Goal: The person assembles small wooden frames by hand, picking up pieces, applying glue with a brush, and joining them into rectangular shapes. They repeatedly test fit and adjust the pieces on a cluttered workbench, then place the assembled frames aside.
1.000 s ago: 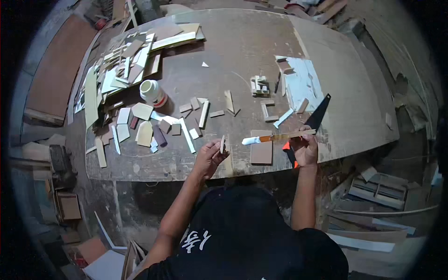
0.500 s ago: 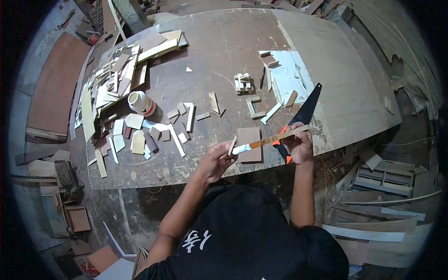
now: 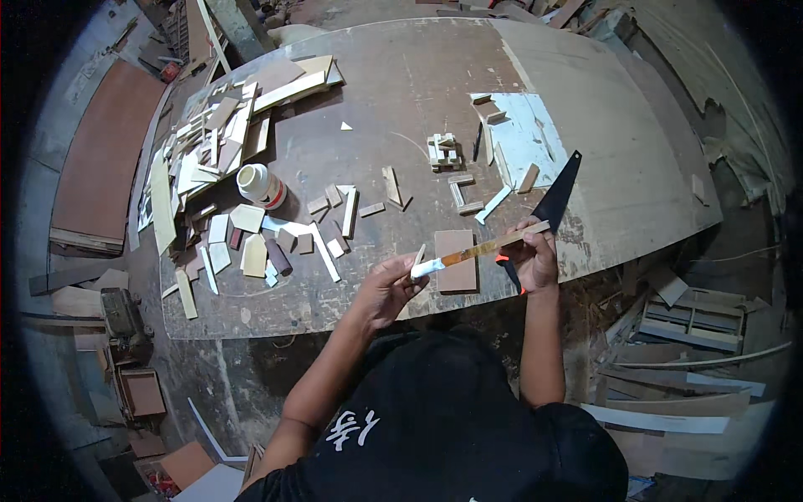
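Observation:
My left hand [image 3: 388, 291] pinches a small piece of wood [image 3: 420, 253] above the near edge of the worktable [image 3: 376, 105]. My right hand [image 3: 537, 261] grips the far end of a flat wooden stick [image 3: 487, 248], brownish along its middle. White glue [image 3: 427, 268] coats the stick's other end, which meets the small wood piece at my left fingertips. A brown rectangular board [image 3: 457, 281] lies beneath the stick. Behind my right hand rests a handsaw [image 3: 559, 197] with a dark blade and black-and-orange handle, partly hidden by the hand.
An open white jar [image 3: 261, 186] stands among scattered offcuts on the left. Beyond it rises a heap of wood scraps [image 3: 222, 134]. A little stacked wooden assembly [image 3: 444, 152] and a U-shaped frame [image 3: 462, 194] sit mid-table, beside a pale blue-white panel [image 3: 527, 134].
The glue-coated end of the stick has shifted slightly left along the small wood piece, toward my left fingers. Both hands keep their grips; the whole view has shifted slightly.

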